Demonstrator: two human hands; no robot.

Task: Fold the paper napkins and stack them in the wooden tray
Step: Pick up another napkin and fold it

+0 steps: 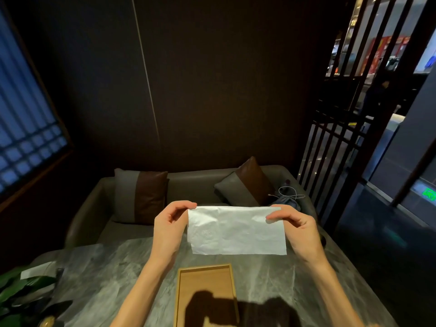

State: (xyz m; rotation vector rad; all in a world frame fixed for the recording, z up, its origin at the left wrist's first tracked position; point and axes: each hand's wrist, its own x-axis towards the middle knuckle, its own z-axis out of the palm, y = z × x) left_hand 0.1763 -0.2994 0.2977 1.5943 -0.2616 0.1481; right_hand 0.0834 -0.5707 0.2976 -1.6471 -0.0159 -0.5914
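A white paper napkin hangs in the air above the table as a wide rectangle. My left hand pinches its top left corner. My right hand pinches its top right corner. Below the napkin, close to me, a wooden tray lies on the grey marble table. The tray's floor looks bare, with a dark shadow across its near half.
A green leafy plant and small dark items sit at the table's left edge. Beyond the table stands a grey sofa with two cushions, and a cable with some items on its right end. A slatted screen stands on the right.
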